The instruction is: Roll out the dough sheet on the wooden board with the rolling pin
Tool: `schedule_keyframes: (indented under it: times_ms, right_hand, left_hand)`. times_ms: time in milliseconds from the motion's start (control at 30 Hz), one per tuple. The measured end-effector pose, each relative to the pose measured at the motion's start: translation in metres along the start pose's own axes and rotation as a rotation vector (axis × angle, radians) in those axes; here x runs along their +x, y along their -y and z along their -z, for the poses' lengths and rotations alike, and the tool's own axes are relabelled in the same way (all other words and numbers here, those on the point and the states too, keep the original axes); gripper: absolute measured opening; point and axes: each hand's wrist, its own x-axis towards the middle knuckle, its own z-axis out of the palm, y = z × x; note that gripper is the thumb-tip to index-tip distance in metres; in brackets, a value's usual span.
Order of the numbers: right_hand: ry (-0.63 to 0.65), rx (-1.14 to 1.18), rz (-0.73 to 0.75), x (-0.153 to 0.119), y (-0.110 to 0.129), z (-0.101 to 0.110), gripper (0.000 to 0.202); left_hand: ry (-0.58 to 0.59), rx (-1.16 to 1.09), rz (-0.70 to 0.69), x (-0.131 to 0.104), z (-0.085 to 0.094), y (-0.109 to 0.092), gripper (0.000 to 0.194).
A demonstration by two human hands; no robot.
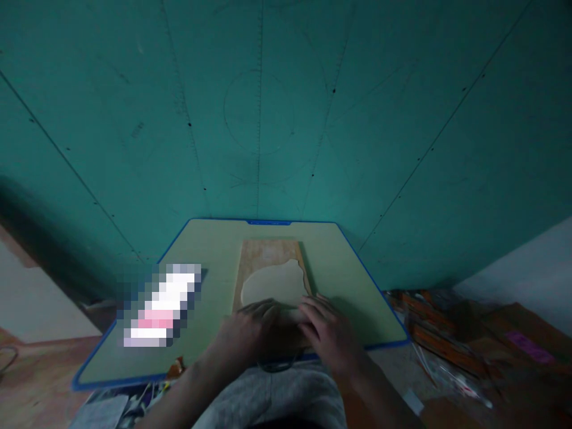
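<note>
A flat, pale sheet of dough [274, 282] with an uneven outline lies on a wooden board [268, 250]. Its near edge seems rolled into a thick strip [290, 317] between my hands. My left hand [255, 325] is closed over the left end of this roll, fingers curled and pointing inward. On the right end, my right hand [324, 325] rests with bent fingers, thumb towards the middle. Both palms hide the ends of the roll, and the board's near part lies in shadow.
The board stands on a pale green folding table [214, 250] with a blue rim, against a green wall [286, 119]. A blurred-out phone-like object [167, 298] is at the left. Cardboard boxes [513, 333] and clutter lie on the floor to the right.
</note>
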Motion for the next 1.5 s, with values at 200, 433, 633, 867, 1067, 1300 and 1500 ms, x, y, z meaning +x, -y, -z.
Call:
schedule_keyframes:
  times_ms: [200, 433, 633, 867, 1067, 1300, 1500]
  right_hand:
    - [-0.028, -0.042, -0.041, -0.003, 0.024, -0.016, 0.047]
    - [0.054, -0.081, -0.014, 0.047, 0.016, -0.016, 0.035]
    - [0.169, -0.103, -0.110, 0.096, 0.001, -0.009, 0.036]
    - [0.076, -0.102, -0.142, 0.039, 0.029, -0.011, 0.039]
    - [0.064, -0.111, -0.134, 0.043, 0.024, -0.014, 0.041]
    - [0.163, -0.127, -0.209, 0.090, 0.010, -0.008, 0.039]
    - [0.095, -0.115, -0.211, 0.045, 0.025, -0.012, 0.044]
  left_hand:
    - [-0.156, 0.181, -0.028, -0.005, -0.022, 0.004, 0.037]
    - [-0.151, 0.168, -0.027, 0.014, -0.010, 0.005, 0.037]
    - [-0.059, 0.197, 0.180, 0.051, 0.012, 0.015, 0.027]
    - [-0.214, 0.181, 0.114, 0.008, -0.016, -0.004, 0.032]
    - [-0.214, 0.115, 0.095, 0.011, -0.011, -0.002, 0.042]
    - [-0.115, 0.195, 0.152, 0.047, 0.005, 0.011, 0.028]
    - [-0.220, 0.117, 0.162, 0.007, -0.014, -0.008, 0.031]
